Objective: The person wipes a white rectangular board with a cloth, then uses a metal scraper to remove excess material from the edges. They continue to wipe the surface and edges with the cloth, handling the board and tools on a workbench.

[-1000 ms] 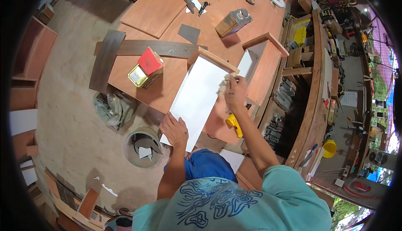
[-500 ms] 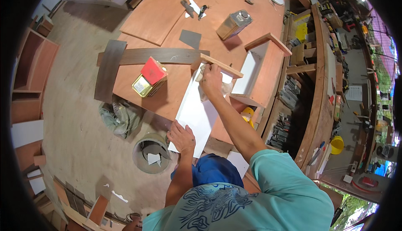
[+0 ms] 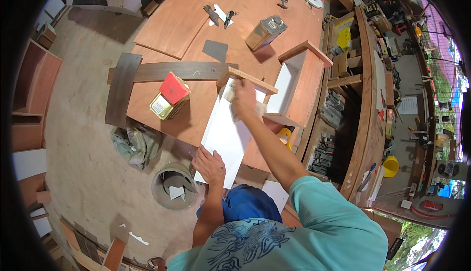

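A white-faced board (image 3: 223, 150) with a wooden rail (image 3: 262, 87) along its far end lies across the workbench edge. My right hand (image 3: 243, 99) is closed on a pale, crumpled rag (image 3: 260, 108) pressed against the white face just inside the rail. My left hand (image 3: 208, 164) rests with fingers spread on the left side of that board, at its near end. Left of it stands a can with a red lid (image 3: 174, 88); to the right is a wooden box with white interior (image 3: 306, 89), and a yellow tool (image 3: 285, 136) peeks out below.
The plywood bench (image 3: 304, 25) holds a metal can (image 3: 265, 33), dark strips (image 3: 122, 89), panels and small tools. A bucket of scraps (image 3: 174, 185) and a crumpled sack (image 3: 135, 146) are on the floor. Shelves of tools (image 3: 387, 30) line the right; cabinets (image 3: 37, 82) stand left.
My right hand has moved leftward with the rag from the rail's right end onto the white face. My left hand stays on the board. The view has shifted slightly.
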The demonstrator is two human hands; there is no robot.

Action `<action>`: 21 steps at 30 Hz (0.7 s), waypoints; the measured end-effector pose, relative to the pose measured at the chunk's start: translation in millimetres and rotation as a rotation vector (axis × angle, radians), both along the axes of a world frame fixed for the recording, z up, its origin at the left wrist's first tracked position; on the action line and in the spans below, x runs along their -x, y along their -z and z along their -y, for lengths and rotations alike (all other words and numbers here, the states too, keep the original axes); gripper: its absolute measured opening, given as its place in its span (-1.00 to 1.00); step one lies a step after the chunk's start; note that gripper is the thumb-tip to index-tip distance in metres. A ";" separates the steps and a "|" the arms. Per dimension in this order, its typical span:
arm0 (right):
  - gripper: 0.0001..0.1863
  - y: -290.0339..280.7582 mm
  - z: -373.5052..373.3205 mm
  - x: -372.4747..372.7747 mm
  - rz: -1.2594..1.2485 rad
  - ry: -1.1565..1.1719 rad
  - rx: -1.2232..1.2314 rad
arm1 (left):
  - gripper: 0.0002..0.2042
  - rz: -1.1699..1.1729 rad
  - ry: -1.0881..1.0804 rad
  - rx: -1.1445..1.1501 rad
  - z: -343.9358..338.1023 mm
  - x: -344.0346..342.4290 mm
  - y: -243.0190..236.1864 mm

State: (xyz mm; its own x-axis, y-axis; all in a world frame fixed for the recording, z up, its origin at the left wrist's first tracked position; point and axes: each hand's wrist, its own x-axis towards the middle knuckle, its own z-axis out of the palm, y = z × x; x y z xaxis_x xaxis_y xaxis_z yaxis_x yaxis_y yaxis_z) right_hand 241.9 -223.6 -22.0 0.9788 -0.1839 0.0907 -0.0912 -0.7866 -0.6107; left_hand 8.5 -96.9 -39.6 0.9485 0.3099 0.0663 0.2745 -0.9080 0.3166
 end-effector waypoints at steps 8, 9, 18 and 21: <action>-0.68 -37.5 98.9 78.0 -0.316 0.067 0.398 | -0.44 -0.032 -0.046 0.080 1.1 0.9 -1.4; -0.66 -41.6 92.6 85.3 -0.129 0.138 0.363 | -0.44 -0.036 -0.043 0.035 1.0 1.5 -1.4; -0.53 -20.8 -27.7 163.4 0.109 -0.562 0.306 | -0.44 -0.060 -0.063 0.048 -0.5 -3.3 -2.4; -0.60 -7.3 -17.5 118.9 0.164 -0.544 0.244 | -0.45 -0.021 -0.049 0.035 -0.6 -2.6 -2.0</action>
